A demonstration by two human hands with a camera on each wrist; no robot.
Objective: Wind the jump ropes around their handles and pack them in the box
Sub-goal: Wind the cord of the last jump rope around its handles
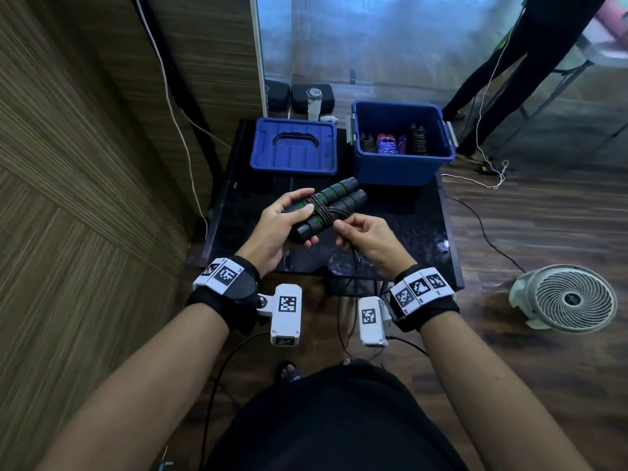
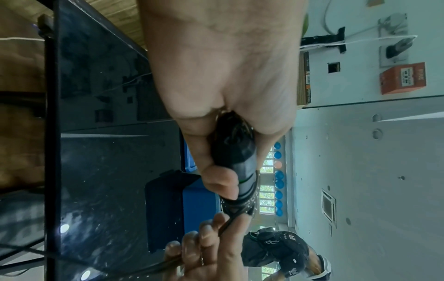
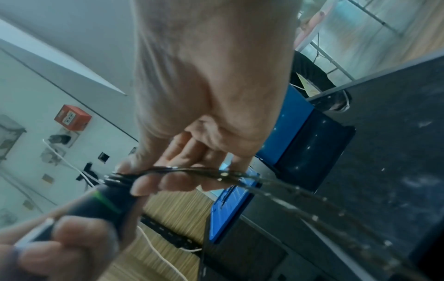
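Observation:
Two black jump-rope handles (image 1: 336,202) with green rings lie side by side above the black table (image 1: 424,232). My left hand (image 1: 289,219) grips their near ends (image 2: 236,152). Black rope (image 1: 324,212) is wound several turns around their middle. My right hand (image 1: 353,232) pinches the loose rope (image 3: 192,171) just right of the coil, and the rest hangs down past the table's front edge. The open blue box (image 1: 401,164) stands at the table's back right with several wound ropes (image 1: 387,144) inside.
The blue lid (image 1: 294,146) lies flat at the table's back left. A white fan (image 1: 565,299) sits on the wooden floor to the right. A person's dark legs (image 1: 503,62) stand beyond the box. A wood-panelled wall (image 1: 85,164) is on the left.

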